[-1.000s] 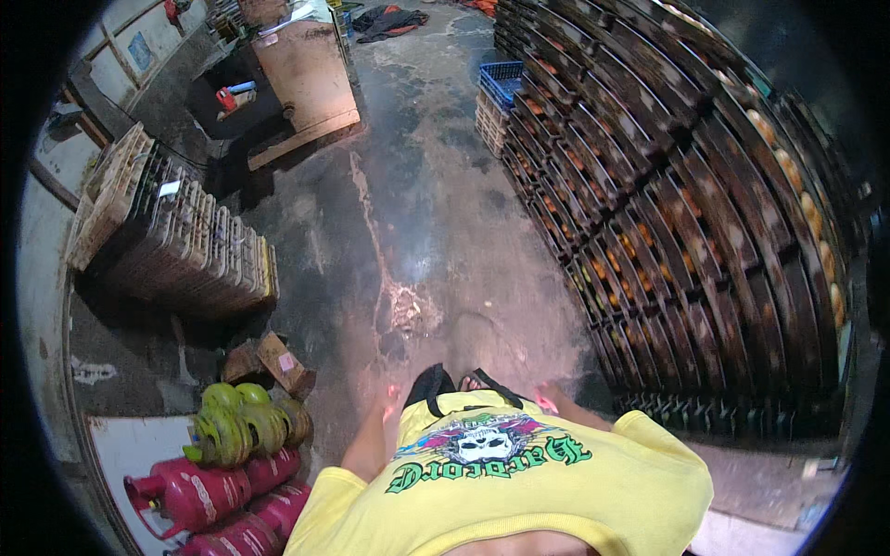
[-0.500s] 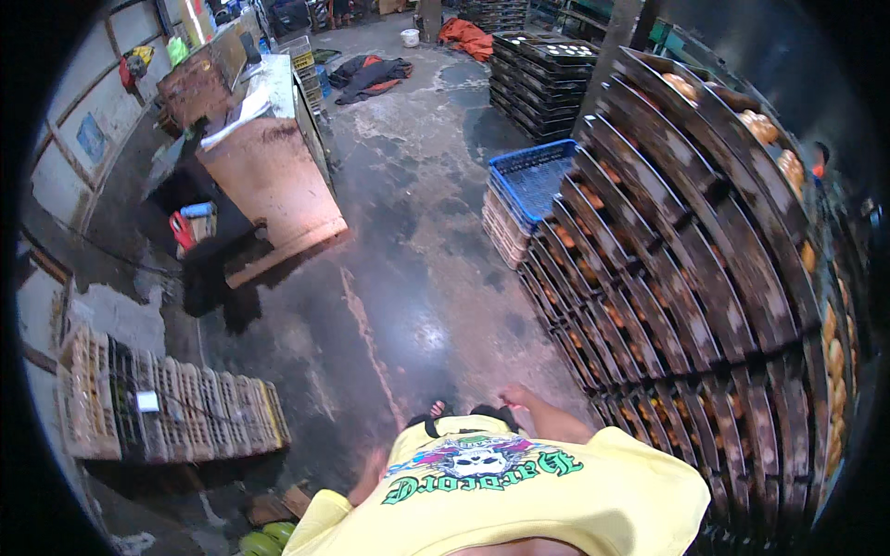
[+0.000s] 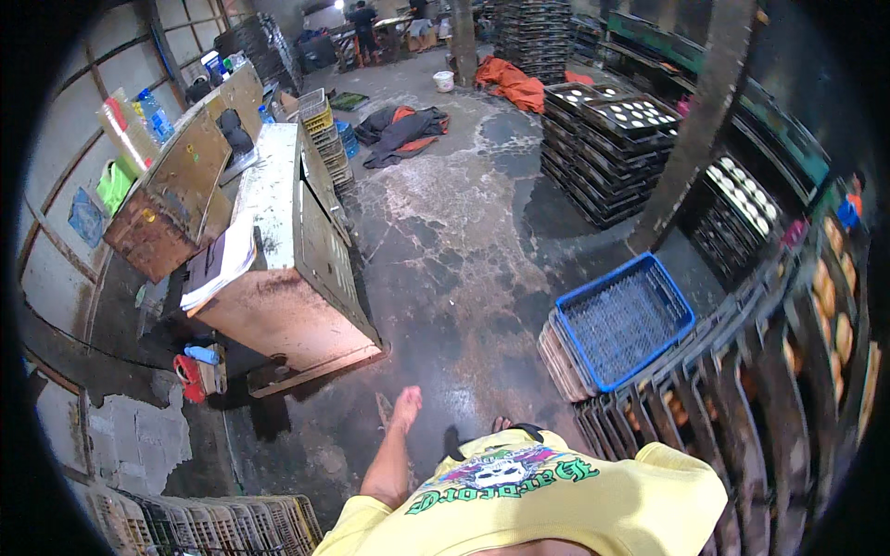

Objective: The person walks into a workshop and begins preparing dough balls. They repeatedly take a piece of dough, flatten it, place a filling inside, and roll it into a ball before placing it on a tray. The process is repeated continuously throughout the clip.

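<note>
My left hand point(image 3: 406, 408) swings forward in front of my body, its fingers loosely curled with nothing visible in them. It hangs over the floor, nearest to the low corner of a worn wooden desk point(image 3: 278, 320), and touches nothing. My right hand is out of view, behind the yellow shirt point(image 3: 547, 505). To the right of my path stands a blue plastic crate point(image 3: 601, 382) on a stack of pale crates point(image 3: 559, 357). Close by my right side is a tall rack of dark trays point(image 3: 732, 408) holding baked bread point(image 3: 825, 292).
Ahead at right, stacked dark trays point(image 3: 593, 176) with pale dough pieces stand beside a pillar point(image 3: 691, 139). Dark and orange cloth point(image 3: 405, 134) lies on the floor, with an orange sheet point(image 3: 513, 83) and white bucket point(image 3: 444, 82) beyond. More crates point(image 3: 213, 528) stand lower left.
I have walked forward; the desk and blue crate are nearer. My left hand has swung forward from beside my body, while my right hand has dropped out of view.
</note>
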`<move>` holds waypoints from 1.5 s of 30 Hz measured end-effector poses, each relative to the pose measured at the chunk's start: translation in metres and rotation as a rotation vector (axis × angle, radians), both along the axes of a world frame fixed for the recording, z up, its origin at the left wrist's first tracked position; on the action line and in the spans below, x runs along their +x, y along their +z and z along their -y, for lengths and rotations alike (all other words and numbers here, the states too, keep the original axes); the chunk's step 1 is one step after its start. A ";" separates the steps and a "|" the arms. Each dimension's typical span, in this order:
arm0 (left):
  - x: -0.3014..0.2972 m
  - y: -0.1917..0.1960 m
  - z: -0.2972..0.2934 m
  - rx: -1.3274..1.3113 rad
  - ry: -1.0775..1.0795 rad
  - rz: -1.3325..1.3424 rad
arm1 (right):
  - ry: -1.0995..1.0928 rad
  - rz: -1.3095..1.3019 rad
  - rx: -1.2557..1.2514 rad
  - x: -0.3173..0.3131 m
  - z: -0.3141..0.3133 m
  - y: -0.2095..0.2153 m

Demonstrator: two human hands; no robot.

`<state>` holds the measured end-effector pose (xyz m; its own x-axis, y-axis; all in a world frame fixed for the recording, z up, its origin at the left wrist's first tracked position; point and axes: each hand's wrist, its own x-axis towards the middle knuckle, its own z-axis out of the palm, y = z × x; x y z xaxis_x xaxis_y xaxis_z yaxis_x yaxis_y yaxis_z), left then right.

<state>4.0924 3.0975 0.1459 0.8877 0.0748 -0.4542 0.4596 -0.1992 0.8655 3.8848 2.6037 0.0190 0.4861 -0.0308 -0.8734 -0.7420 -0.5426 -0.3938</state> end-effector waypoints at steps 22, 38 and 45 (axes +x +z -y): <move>0.889 -0.074 -0.036 0.376 -0.166 0.067 | -0.519 0.005 0.408 0.799 0.035 -0.005; 1.216 -0.106 0.136 0.160 -0.314 -0.470 | -0.394 0.437 0.076 1.544 0.140 0.091; 1.454 -0.109 0.121 0.252 -0.183 -0.630 | -0.145 1.007 0.034 1.856 0.146 0.057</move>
<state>5.5462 2.9767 0.0372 0.4696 0.1200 -0.8747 0.7983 -0.4809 0.3626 5.7407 2.4579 0.0756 0.9895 -0.1307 -0.0618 -0.1148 -0.4509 -0.8852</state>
